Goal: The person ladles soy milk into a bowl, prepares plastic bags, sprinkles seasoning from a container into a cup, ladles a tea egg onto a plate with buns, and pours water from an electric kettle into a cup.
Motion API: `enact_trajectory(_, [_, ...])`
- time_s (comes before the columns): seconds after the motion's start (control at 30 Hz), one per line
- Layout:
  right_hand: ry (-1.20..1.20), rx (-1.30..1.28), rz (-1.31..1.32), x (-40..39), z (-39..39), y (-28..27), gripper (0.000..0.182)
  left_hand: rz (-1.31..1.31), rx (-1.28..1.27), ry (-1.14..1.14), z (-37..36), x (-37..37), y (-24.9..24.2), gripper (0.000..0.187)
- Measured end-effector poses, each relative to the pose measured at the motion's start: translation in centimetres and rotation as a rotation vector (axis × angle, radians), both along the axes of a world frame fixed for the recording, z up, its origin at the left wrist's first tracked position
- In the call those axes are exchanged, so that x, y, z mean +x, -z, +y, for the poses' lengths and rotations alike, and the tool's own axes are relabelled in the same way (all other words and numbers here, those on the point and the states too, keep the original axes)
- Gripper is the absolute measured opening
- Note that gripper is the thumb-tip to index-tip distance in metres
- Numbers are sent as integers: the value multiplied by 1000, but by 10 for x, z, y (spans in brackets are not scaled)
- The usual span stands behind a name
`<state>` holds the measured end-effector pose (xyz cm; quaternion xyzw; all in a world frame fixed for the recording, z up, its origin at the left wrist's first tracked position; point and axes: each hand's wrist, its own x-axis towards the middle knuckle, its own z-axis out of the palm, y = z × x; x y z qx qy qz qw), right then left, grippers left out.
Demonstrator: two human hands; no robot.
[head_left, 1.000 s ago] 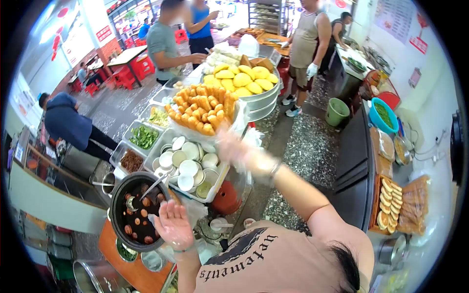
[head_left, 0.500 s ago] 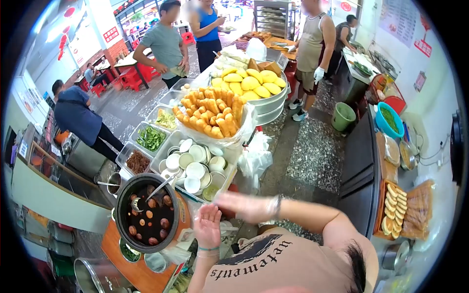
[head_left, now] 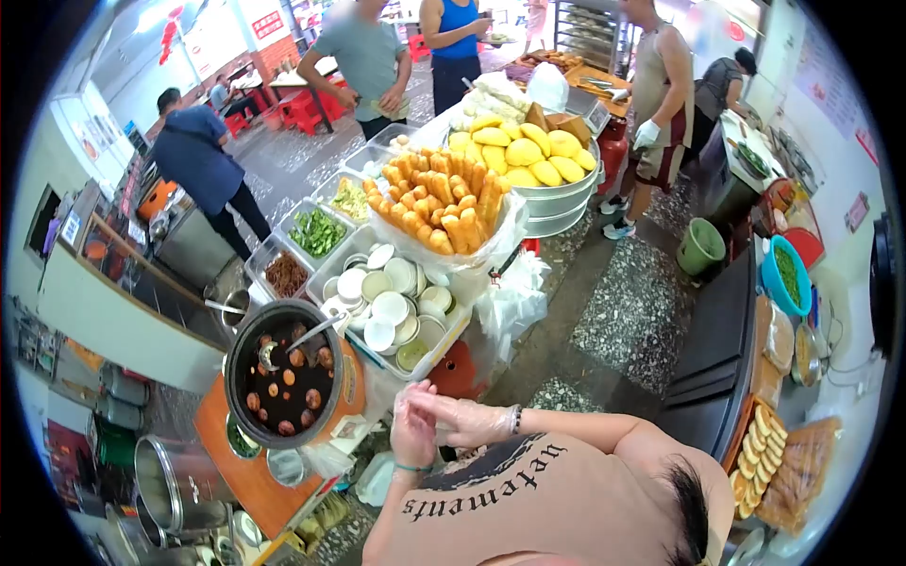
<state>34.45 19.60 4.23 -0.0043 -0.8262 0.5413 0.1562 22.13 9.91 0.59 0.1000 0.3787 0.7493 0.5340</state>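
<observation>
My left hand (head_left: 412,436) is raised in front of my chest, fingers pointing up and partly covered. My right hand (head_left: 469,422), in a thin clear glove, lies with outstretched fingers against it. Nothing shows between the two hands. Just left of them is a dark pot (head_left: 243,407) of brown liquid with eggs and a ladle (head_left: 316,330) in it. Beyond my hands stands a plastic tub (head_left: 455,347) holding many small white dishes (head_left: 390,307).
Fried dough sticks (head_left: 439,203) and yellow buns (head_left: 528,151) are piled behind the dishes. Tubs of greens (head_left: 318,232) and shredded brown food (head_left: 285,274) line the left. Several people stand around, one in a grey shirt (head_left: 363,61). A dark counter (head_left: 703,344) runs along the right.
My right hand has come left and down onto my left hand; before, they were slightly apart with my left palm showing. The view has shifted, moving the scene rightward.
</observation>
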Motion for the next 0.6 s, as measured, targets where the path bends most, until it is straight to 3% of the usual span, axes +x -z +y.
enact_trajectory(0.5, [-56,-32,-95,21,20,-2,79,37,-19,-56,6,26,1,41])
enact_trajectory(0.53, [-42,-34,-101,22,20,-3,79,-46,-18,-84,6,27,-1,32])
enact_trajectory(0.6, [-32,-44,-51,24,20,-5,78,-30,-32,-97,6,28,-1,32])
